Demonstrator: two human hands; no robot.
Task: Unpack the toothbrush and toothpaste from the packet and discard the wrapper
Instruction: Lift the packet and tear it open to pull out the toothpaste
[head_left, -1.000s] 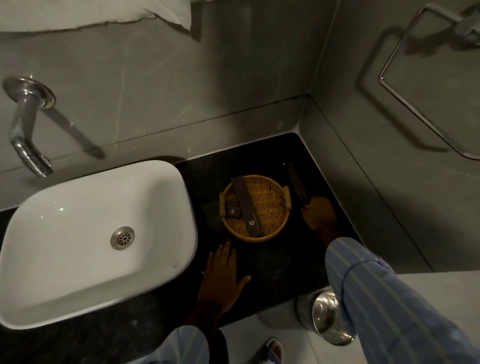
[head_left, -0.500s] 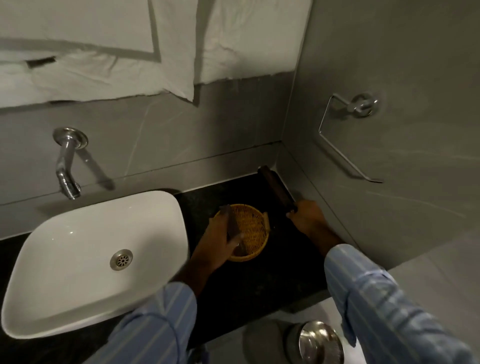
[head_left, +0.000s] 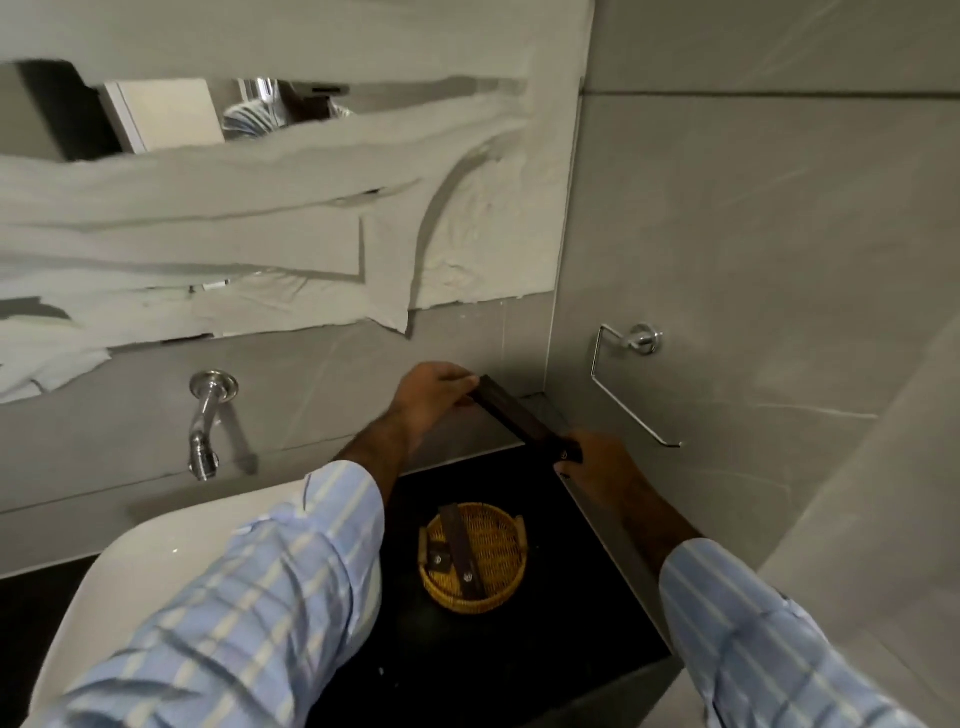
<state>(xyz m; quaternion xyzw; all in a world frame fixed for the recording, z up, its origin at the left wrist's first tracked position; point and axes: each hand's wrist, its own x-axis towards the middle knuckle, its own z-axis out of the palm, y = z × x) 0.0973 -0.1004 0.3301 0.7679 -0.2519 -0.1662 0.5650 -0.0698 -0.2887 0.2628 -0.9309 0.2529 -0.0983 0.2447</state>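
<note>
A long dark brown packet (head_left: 519, 418) is held up in the air above the counter, slanting from upper left to lower right. My left hand (head_left: 428, 395) grips its far upper end, and my right hand (head_left: 602, 465) grips its near lower end. Below them a round wicker basket (head_left: 501, 592) sits on the black counter (head_left: 545, 654). Inside the basket lie a second long dark packet (head_left: 462, 551) and a small dark packet (head_left: 439, 560).
A white basin (head_left: 156, 561) fills the lower left, partly hidden by my striped sleeve. A chrome tap (head_left: 205, 421) juts from the grey wall above it. A chrome towel ring (head_left: 631, 384) hangs on the right wall. White paper (head_left: 260, 208) covers the mirror.
My left hand left the basket and took hold of the packet's upper end. Both hands lifted the packet higher above the counter. The view tilted upward, and the bin below is out of sight.
</note>
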